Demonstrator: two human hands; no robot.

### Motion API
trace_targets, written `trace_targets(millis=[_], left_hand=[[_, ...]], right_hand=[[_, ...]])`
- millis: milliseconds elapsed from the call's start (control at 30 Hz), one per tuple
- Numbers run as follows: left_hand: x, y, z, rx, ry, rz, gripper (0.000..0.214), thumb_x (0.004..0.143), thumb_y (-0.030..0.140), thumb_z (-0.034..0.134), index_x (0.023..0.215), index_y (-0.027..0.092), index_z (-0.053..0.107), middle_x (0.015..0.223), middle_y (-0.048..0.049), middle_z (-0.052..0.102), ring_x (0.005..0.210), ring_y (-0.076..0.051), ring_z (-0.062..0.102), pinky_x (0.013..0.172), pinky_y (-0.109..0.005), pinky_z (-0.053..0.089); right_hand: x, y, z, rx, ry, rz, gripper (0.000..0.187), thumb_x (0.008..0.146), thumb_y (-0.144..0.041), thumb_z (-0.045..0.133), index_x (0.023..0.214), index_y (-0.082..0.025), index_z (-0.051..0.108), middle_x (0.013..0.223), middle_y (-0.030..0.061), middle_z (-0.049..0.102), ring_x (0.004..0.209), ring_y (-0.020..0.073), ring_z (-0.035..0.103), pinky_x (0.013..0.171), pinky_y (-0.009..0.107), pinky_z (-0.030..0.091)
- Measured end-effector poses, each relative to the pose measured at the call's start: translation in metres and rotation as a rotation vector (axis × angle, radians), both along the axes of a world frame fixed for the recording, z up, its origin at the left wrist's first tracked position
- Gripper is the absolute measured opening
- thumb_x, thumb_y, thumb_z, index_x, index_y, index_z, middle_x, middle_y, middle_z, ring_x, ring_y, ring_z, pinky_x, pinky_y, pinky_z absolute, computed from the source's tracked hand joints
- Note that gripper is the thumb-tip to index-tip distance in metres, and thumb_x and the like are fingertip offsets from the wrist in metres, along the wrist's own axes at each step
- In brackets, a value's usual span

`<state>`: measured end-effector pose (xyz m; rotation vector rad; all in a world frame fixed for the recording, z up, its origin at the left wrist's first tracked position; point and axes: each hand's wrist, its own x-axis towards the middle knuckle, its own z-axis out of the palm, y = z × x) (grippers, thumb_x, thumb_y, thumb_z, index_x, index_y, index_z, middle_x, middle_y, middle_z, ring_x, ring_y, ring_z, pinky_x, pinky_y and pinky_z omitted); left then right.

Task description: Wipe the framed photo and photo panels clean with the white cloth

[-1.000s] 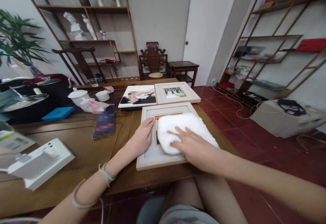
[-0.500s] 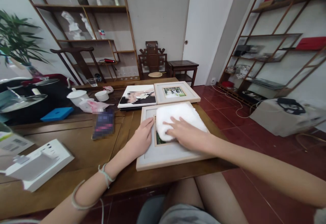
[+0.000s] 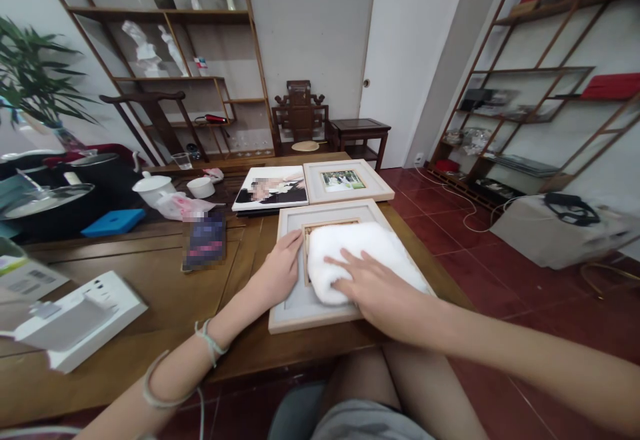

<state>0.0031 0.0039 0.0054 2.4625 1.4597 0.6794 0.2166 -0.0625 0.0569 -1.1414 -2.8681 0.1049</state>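
Note:
A light wooden picture frame (image 3: 274, 320) with a pale mat lies flat on the wooden table, close to me. My left hand (image 3: 283, 267) rests over the frame's left side, its fingers stretched out and the tips near the inner photo opening. Under my right hand (image 3: 367, 287) is a thick, fluffy white towel (image 3: 360, 240), pressed onto the frame. The right fingers are spread over the towel and the thumb digs into its near side. Most of the photo and the frame's right part are hidden by the towel and my right arm.
Behind stand a second framed photo (image 3: 387, 192) and a photo panel (image 3: 280, 173). To the left are a blue box (image 3: 114, 222), a white lidded pot (image 3: 155, 190), a pixelated packet (image 3: 205, 240) and a white box with a plug (image 3: 100, 323). The table (image 3: 240, 260) ends at my right.
My right hand and the towel have moved toward me and slightly right over the frame, uncovering its upper part. My left hand has stayed in place.

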Motion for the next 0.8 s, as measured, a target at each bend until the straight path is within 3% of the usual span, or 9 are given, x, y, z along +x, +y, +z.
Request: trace_targets(millis=[133, 267, 400, 533, 667, 800], left_hand=[[0.000, -0.001, 0.001, 0.008, -0.027, -0.010, 0.045, 0.087, 0.015, 0.029, 0.128, 0.008, 0.046, 0.137, -0.0165, 0.045, 0.129, -0.025, 0.039, 0.107, -0.043, 0.032], [0.002, -0.004, 0.008, 0.030, -0.116, -0.038, 0.044, 0.091, 0.023, 0.028, 0.129, 0.007, 0.045, 0.138, -0.0158, 0.044, 0.130, -0.023, 0.038, 0.110, -0.042, 0.027], [0.003, -0.009, 0.014, 0.066, -0.308, 0.010, 0.046, 0.094, 0.034, 0.027, 0.129, 0.010, 0.044, 0.142, -0.0127, 0.040, 0.132, -0.020, 0.035, 0.111, -0.040, 0.023], [0.004, -0.011, 0.019, -0.029, -0.415, 0.084, 0.053, 0.094, 0.040, 0.019, 0.128, 0.010, 0.046, 0.140, -0.0119, 0.043, 0.131, -0.019, 0.037, 0.111, -0.039, 0.024], [0.005, -0.008, 0.018, -0.022, -0.397, 0.080, 0.052, 0.094, 0.039, 0.020, 0.127, 0.011, 0.047, 0.138, -0.0112, 0.046, 0.130, -0.019, 0.039, 0.110, -0.039, 0.025], [0.006, -0.005, 0.012, 0.049, -0.263, 0.030, 0.047, 0.093, 0.035, 0.027, 0.127, 0.008, 0.047, 0.139, -0.0140, 0.044, 0.129, -0.020, 0.039, 0.110, -0.039, 0.027]], right_hand=[[-0.005, 0.053, -0.008, 0.081, -0.023, -0.159, 0.062, 0.071, 0.010, 0.036, 0.127, -0.014, 0.046, 0.146, 0.0159, 0.029, 0.133, 0.0361, 0.023, 0.100, 0.058, 0.028], [-0.020, 0.079, -0.003, 0.108, -0.035, -0.160, 0.054, 0.078, 0.008, 0.035, 0.127, -0.013, 0.046, 0.147, 0.0169, 0.026, 0.134, 0.0390, 0.018, 0.096, 0.063, 0.030], [-0.045, 0.059, 0.001, 0.076, -0.067, -0.077, 0.043, 0.082, 0.003, 0.038, 0.119, -0.015, 0.053, 0.142, 0.0168, 0.035, 0.130, 0.0388, 0.027, 0.093, 0.064, 0.033], [-0.059, 0.022, 0.005, 0.125, -0.127, 0.027, 0.029, 0.081, -0.006, 0.049, 0.106, -0.014, 0.061, 0.134, 0.0202, 0.043, 0.124, 0.0432, 0.035, 0.086, 0.064, 0.040], [-0.055, -0.006, 0.008, 0.171, -0.158, 0.184, 0.021, 0.077, -0.013, 0.058, 0.097, -0.012, 0.064, 0.127, 0.0245, 0.047, 0.117, 0.0472, 0.041, 0.081, 0.063, 0.043], [-0.042, -0.017, 0.006, 0.214, -0.128, 0.194, 0.014, 0.078, -0.014, 0.056, 0.088, -0.012, 0.066, 0.123, 0.0241, 0.051, 0.114, 0.0471, 0.045, 0.079, 0.062, 0.044]])
